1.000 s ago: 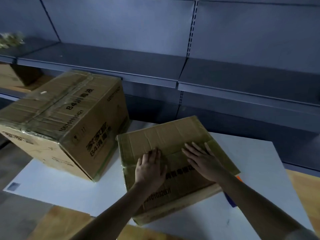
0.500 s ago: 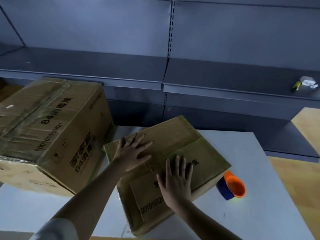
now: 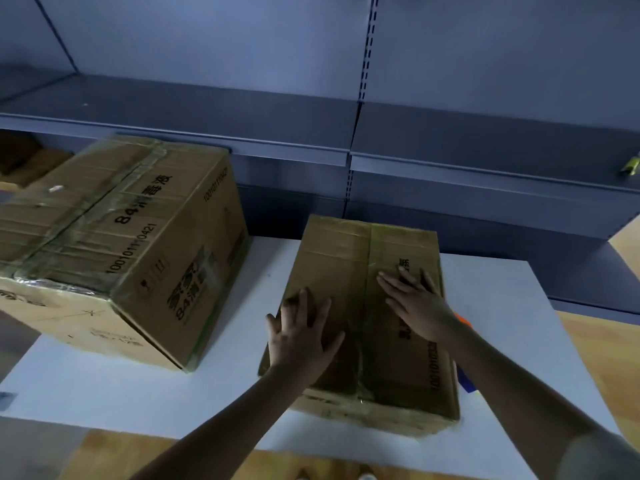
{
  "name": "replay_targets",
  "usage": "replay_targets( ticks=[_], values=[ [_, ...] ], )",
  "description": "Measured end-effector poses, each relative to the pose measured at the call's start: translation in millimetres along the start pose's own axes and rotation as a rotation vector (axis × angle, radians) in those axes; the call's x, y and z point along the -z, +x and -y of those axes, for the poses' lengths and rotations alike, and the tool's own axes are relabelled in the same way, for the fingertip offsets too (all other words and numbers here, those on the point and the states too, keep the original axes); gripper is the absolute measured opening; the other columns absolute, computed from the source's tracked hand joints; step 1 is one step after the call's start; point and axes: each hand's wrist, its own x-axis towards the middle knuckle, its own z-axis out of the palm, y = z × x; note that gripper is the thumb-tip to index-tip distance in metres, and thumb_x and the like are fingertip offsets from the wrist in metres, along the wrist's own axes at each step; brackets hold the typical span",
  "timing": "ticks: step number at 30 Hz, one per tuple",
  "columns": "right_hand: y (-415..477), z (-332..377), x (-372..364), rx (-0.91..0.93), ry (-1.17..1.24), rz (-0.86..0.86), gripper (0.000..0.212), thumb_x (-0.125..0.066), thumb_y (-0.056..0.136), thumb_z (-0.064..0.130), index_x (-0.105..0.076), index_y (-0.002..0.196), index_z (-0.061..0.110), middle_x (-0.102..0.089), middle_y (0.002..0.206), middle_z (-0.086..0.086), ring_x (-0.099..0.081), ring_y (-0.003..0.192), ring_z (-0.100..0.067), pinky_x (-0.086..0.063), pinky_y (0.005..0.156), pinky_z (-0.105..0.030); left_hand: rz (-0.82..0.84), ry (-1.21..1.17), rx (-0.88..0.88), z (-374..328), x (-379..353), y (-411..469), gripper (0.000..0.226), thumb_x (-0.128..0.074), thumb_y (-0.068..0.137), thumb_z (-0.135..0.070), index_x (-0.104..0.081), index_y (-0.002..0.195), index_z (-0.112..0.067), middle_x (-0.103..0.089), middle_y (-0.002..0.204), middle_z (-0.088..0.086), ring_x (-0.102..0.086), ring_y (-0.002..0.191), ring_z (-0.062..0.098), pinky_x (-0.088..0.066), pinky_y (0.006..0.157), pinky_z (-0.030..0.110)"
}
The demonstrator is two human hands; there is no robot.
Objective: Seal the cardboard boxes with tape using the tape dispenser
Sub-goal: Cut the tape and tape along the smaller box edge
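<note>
Two cardboard boxes sit on the white table (image 3: 512,306): a larger box (image 3: 114,237) at the left, its top crossed by crinkled clear tape, and a smaller box (image 3: 349,271) directly in front of the person. Both hands lie flat on the smaller box's top, fingers straight and spread, gripping nothing. The left hand (image 3: 299,336) presses the left flap and the right hand (image 3: 417,303) presses the right flap, with the centre seam running between them. The board is matte, creased corrugated brown, printed in black. It is probably stiff across each panel but springy at the flap folds, and light enough to skid on the smooth tabletop. It is best steadied by pressing down on either side of the seam. Some glossy film catches light along that seam, but whether it closes the flaps cannot be told. An orange and blue sliver just beside the box's right wall, behind the right forearm, is likely the tape dispenser (image 3: 463,319). Grey-blue metal shelving (image 3: 242,109) stands behind.
</note>
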Motion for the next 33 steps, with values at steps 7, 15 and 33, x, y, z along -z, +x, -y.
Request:
replay_targets(
  ticks=[7, 15, 33],
  values=[
    [-9, 67, -12, -0.072, 0.138, -0.119, 0.062, -0.018, 0.098, 0.048, 0.003, 0.149, 0.021, 0.012, 0.156, 0.003, 0.017, 0.142, -0.018, 0.017, 0.111, -0.040, -0.130, -0.016, -0.392, -12, 6, 21, 0.066, -0.002, 0.093, -0.052, -0.002, 0.149, -0.016, 0.008, 0.156, 0.001, 0.009, 0.144, 0.020, 0.012, 0.115, 0.037],
    [-19, 40, 0, 0.046, 0.425, -0.077, 0.053, -0.031, 0.101, 0.024, -0.013, 0.150, 0.015, -0.006, 0.158, 0.000, 0.004, 0.144, -0.012, 0.012, 0.109, -0.023, -0.029, 0.033, -0.433, -37, 1, 30, 0.057, -0.016, 0.101, -0.037, -0.001, 0.149, -0.011, 0.004, 0.158, 0.005, 0.009, 0.144, 0.015, 0.010, 0.114, 0.029],
    [-144, -116, -39, -0.526, 0.503, -0.039, 0.047, -0.044, 0.096, 0.025, -0.037, 0.141, 0.012, -0.042, 0.143, -0.006, -0.039, 0.131, -0.021, -0.032, 0.104, -0.028, -0.127, -0.123, -0.629, -231, 6, 67, 0.040, -0.034, 0.097, -0.030, -0.048, 0.132, -0.016, -0.038, 0.147, 0.000, -0.027, 0.138, 0.018, -0.022, 0.112, 0.031]
  ],
)
